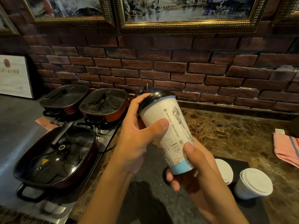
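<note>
A tall white paper cup (163, 117) with line drawings, a blue base band and a black lid (154, 98) is held tilted to the left above the counter. My left hand (137, 136) wraps around its upper part, fingers over the lid's edge and thumb across the side. Lower down, my right hand (192, 167) grips the cup's base, thumb on the front and fingers curled underneath.
Two white-lidded cups (254, 183) (224, 169) stand on a dark mat (155, 199) at the right. Three lidded electric pans (56, 156) (103, 104) (64, 98) sit at the left. A pink cloth (285, 147) lies at the far right on the marble counter (226, 131). A brick wall (161, 70) stands behind.
</note>
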Demonstrator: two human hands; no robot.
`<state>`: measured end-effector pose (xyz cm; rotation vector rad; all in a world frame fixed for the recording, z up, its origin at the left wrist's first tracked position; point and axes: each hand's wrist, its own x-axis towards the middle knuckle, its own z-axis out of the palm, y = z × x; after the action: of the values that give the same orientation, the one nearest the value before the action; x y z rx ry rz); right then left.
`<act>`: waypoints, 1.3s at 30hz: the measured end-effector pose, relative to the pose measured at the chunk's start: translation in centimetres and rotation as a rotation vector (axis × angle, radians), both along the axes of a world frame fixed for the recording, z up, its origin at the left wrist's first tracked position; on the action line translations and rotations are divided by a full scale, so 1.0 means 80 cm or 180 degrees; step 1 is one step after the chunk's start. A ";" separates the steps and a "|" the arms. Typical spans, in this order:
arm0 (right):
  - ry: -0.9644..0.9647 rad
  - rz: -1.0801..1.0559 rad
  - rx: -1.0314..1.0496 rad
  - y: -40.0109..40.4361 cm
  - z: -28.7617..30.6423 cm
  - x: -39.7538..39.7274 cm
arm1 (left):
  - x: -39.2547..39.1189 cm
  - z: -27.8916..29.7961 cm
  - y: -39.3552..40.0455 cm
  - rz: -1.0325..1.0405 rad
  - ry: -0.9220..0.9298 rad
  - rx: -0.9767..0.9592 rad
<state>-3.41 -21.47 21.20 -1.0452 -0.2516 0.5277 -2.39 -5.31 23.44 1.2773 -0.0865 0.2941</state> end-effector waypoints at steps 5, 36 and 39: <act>0.0086 -0.0039 -0.0089 0.011 -0.010 0.007 | 0.002 -0.007 0.009 0.0165 0.0071 0.0068; -0.0066 -0.0517 -0.1386 0.159 -0.206 0.122 | 0.062 -0.239 0.126 0.0309 0.1254 0.1254; 0.0001 -0.0463 -0.1506 0.156 -0.234 0.119 | 0.055 -0.265 0.135 0.0045 0.1382 0.0746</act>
<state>6.09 -8.96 2.48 -1.5102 -0.0468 0.4651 2.02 5.47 2.28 1.5492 0.2654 0.0128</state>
